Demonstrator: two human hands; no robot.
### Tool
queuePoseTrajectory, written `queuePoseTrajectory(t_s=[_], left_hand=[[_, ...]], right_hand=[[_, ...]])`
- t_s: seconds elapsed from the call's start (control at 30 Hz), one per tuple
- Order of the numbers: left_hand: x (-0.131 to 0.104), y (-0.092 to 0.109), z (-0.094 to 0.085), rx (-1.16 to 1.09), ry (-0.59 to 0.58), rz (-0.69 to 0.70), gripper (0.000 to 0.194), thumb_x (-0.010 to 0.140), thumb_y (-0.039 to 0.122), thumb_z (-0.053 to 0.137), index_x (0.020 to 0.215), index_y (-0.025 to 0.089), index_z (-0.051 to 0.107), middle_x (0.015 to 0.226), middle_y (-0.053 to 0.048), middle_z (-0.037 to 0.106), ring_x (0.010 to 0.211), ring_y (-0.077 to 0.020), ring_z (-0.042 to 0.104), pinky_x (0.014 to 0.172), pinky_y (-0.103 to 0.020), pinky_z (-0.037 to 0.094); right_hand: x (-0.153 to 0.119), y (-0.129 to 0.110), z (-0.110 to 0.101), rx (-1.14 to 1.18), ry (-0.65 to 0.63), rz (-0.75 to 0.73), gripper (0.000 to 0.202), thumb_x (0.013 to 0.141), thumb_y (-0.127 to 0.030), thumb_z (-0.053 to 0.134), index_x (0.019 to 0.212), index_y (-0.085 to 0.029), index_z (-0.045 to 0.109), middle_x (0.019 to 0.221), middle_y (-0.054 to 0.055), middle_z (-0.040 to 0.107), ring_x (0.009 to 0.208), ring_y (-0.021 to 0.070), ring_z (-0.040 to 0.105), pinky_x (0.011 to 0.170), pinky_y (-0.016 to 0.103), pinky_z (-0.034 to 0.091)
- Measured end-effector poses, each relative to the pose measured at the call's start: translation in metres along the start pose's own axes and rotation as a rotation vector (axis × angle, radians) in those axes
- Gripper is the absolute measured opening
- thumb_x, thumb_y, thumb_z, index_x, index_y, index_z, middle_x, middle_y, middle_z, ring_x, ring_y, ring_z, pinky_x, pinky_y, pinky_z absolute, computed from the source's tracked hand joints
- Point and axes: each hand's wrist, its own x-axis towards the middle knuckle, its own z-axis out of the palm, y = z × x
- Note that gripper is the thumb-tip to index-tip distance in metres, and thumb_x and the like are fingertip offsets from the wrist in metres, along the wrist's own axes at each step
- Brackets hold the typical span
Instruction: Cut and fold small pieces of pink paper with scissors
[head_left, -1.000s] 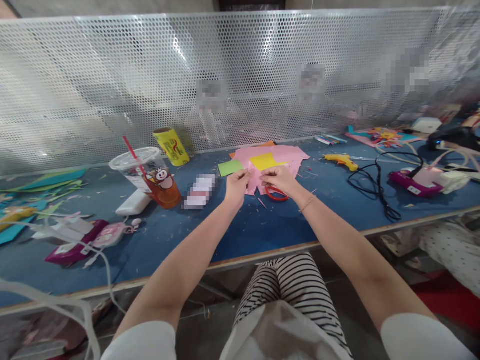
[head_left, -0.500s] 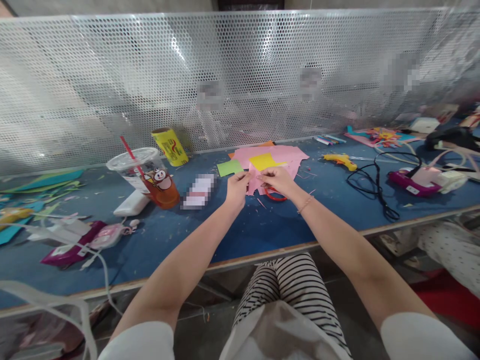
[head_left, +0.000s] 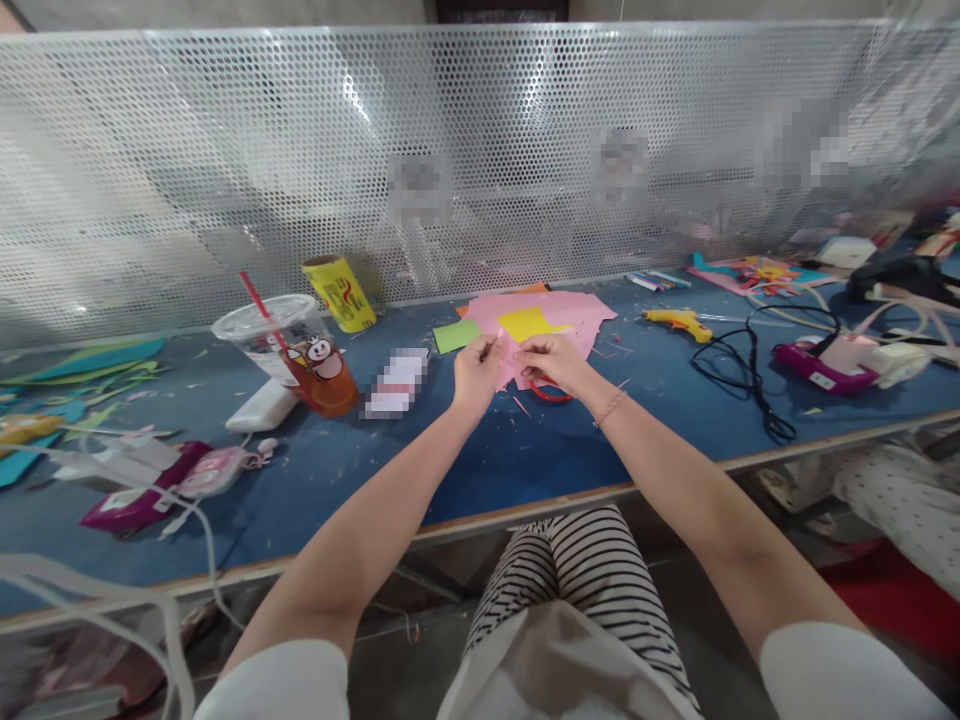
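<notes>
Both my hands are closed in a pinch, close together above the near edge of the pink paper (head_left: 592,312). Between the fingertips of my left hand (head_left: 477,375) and my right hand (head_left: 556,362) is a small piece of pink paper (head_left: 508,348), which blends with the sheet behind it. A yellow paper piece (head_left: 525,323) lies on the pink sheet just beyond my fingers. To its left is a green paper piece (head_left: 456,336). The red handle of what looks like scissors (head_left: 553,394) shows under my right hand; the rest is hidden.
Left are a phone (head_left: 396,383), a drink cup with a straw (head_left: 319,375), a yellow can (head_left: 341,293) and a purple power strip (head_left: 146,492). Right are a yellow glue gun (head_left: 679,321), black cable (head_left: 750,385) and another power strip (head_left: 825,368). A perforated metal screen (head_left: 262,180) stands behind.
My hands stay almost in place. The fingers of my left hand have shifted slightly at the pink piece; nothing else on the table has visibly moved.
</notes>
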Motion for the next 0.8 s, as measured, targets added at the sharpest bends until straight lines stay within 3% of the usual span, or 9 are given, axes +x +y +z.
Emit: queuePoseTrajectory(t_s=[0.2,0.33,0.6,0.8], left_hand=[[0.003,0.004,-0.005,0.343,-0.050,0.110,0.023,0.079,0.035,0.049,0.081,0.016,0.063,0.067,0.000,0.059,0.060,-0.0099,0.049,0.060,-0.021,0.036],[0.006,0.002,-0.008,0.459,-0.101,0.206,0.021,0.079,0.032,0.049,0.077,0.016,0.063,0.063,-0.001,0.058,0.057,-0.0103,0.048,0.060,-0.022,0.036],[0.004,-0.008,-0.002,0.105,-0.159,-0.066,0.029,0.072,0.043,0.055,0.069,0.014,0.060,0.052,0.002,0.053,0.046,-0.0086,0.046,0.046,-0.020,0.035],[0.002,-0.010,0.002,-0.133,-0.173,-0.144,0.026,0.067,0.040,0.062,0.070,0.014,0.059,0.049,0.003,0.051,0.042,-0.0080,0.047,0.044,-0.021,0.039]], right_hand=[[-0.001,-0.002,0.000,0.007,-0.005,-0.025,0.021,0.061,-0.031,0.068,0.073,-0.015,0.061,0.059,-0.001,0.061,0.051,0.0082,0.058,0.050,0.019,0.047],[0.000,-0.002,-0.002,-0.035,0.012,-0.032,0.021,0.063,-0.031,0.068,0.074,-0.015,0.062,0.059,0.000,0.061,0.051,0.0091,0.058,0.050,0.020,0.047],[0.004,0.001,-0.004,-0.050,0.114,-0.063,0.022,0.063,-0.034,0.067,0.068,-0.015,0.058,0.060,0.000,0.059,0.051,0.0085,0.056,0.053,0.022,0.049],[0.006,0.004,-0.004,-0.022,0.084,-0.051,0.021,0.065,-0.033,0.064,0.070,-0.015,0.055,0.063,-0.001,0.056,0.053,0.0085,0.054,0.056,0.024,0.047]])
